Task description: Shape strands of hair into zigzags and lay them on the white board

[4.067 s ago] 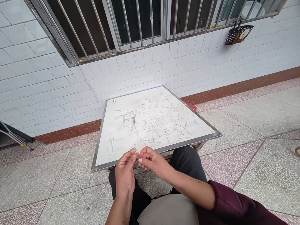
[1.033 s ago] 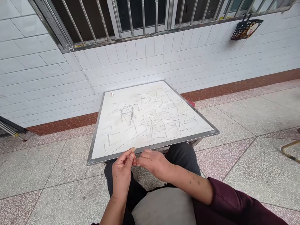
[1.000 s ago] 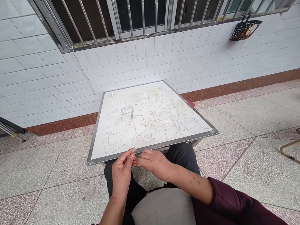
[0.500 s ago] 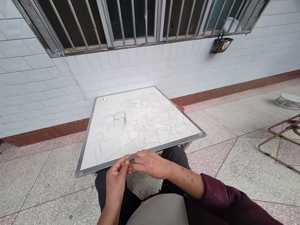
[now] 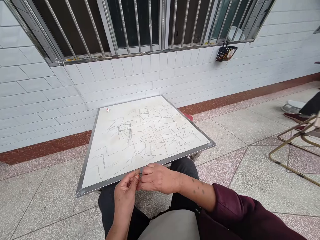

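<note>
Both my hands are together at the near edge of a white table [image 5: 95,173] with a grey metal rim. My left hand [image 5: 126,193] pinches a thin pale strand [image 5: 135,171] between thumb and forefinger; its exact kind is too fine to tell. My right hand [image 5: 160,178] is closed beside it, its fingertips bent down against the left fingertips. What the right fingers grip is hidden behind the knuckles. Thin dark zigzag lines [image 5: 162,133] cover much of the tabletop, with a denser tangle [image 5: 125,130] left of centre; whether drawn or strands, I cannot tell.
A small red-and-white object [image 5: 108,109] lies at the table's far left corner. Behind stands a white tiled wall [image 5: 137,78] with a barred window and a hanging dark patterned basket [image 5: 226,53]. At right are a metal-framed chair [image 5: 277,158] and a person's leg [image 5: 312,103].
The camera view has shifted slightly, and a person's leg and shoe now show at the right edge. My hands stay together at the table edge, with only small finger movements.
</note>
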Action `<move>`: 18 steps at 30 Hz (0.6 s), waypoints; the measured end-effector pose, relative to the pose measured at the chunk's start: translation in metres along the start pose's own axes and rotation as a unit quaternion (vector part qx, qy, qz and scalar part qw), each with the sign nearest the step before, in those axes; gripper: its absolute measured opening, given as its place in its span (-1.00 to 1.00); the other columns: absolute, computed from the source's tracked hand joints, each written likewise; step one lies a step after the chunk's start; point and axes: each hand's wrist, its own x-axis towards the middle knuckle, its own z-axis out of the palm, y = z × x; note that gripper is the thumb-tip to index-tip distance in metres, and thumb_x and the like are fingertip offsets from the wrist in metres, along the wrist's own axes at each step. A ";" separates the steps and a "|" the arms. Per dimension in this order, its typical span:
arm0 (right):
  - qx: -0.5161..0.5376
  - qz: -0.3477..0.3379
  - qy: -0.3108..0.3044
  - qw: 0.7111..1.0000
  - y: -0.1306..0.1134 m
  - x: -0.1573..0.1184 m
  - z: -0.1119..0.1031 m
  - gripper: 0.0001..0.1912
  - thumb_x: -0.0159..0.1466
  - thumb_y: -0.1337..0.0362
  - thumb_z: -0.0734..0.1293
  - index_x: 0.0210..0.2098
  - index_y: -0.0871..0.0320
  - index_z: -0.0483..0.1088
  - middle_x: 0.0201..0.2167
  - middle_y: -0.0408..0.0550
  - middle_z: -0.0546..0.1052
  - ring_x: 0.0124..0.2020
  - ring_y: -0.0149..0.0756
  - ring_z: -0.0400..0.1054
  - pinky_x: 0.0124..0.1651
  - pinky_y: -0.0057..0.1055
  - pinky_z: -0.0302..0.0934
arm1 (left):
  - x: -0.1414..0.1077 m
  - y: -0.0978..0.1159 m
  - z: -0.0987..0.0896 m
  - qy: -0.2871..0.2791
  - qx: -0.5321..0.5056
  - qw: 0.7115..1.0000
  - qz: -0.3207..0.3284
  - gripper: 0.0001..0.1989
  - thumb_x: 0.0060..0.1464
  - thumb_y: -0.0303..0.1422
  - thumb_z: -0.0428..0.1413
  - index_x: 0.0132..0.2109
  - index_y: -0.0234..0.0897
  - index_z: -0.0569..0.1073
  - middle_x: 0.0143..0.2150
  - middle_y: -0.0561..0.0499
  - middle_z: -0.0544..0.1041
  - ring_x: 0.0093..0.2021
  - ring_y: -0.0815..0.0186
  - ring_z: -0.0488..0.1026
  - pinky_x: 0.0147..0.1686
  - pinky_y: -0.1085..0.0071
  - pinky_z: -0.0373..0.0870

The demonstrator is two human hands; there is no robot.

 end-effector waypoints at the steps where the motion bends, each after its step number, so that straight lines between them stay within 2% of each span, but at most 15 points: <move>1: -0.002 0.002 -0.005 1.000 0.001 -0.001 0.000 -0.85 0.44 0.36 0.19 -0.08 0.10 0.37 -0.29 -0.17 0.50 -0.17 -0.33 0.22 -0.26 -0.35 0.06 | 0.000 0.001 0.001 -0.002 0.001 1.000 -0.001 -0.59 -0.11 -0.10 0.31 -0.15 -0.26 0.64 -0.27 -0.05 0.65 -0.27 0.19 0.55 -0.25 0.35 0.51; 9: -0.040 0.056 -0.029 0.997 0.003 -0.005 -0.009 -0.77 0.48 0.31 0.13 -0.25 0.13 0.36 -0.40 -0.18 0.40 -0.26 -0.36 0.18 -0.28 -0.39 0.06 | 0.010 -0.003 0.005 -0.014 -0.013 1.000 0.006 -0.52 -0.18 -0.04 0.33 -0.13 -0.23 0.63 -0.22 -0.04 0.65 -0.28 0.22 0.53 -0.26 0.37 0.50; 14: -0.038 0.086 -0.027 0.995 0.003 -0.008 -0.008 -0.78 0.47 0.34 0.13 -0.24 0.14 0.36 -0.40 -0.17 0.42 -0.28 -0.36 0.18 -0.25 -0.38 0.06 | 0.008 -0.005 0.004 -0.025 -0.005 1.000 -0.004 -0.44 -0.19 -0.01 0.33 -0.06 -0.23 0.61 -0.28 -0.01 0.63 -0.35 0.27 0.50 -0.27 0.37 0.49; 18: -0.021 0.106 -0.009 0.994 0.005 -0.008 -0.005 -0.76 0.48 0.25 0.13 -0.21 0.12 0.39 -0.42 -0.18 0.44 -0.28 -0.35 0.20 -0.24 -0.37 0.06 | 0.007 -0.004 0.002 -0.033 -0.001 0.999 -0.004 -0.42 -0.17 -0.01 0.32 -0.03 -0.24 0.60 -0.22 -0.03 0.63 -0.30 0.24 0.52 -0.21 0.36 0.49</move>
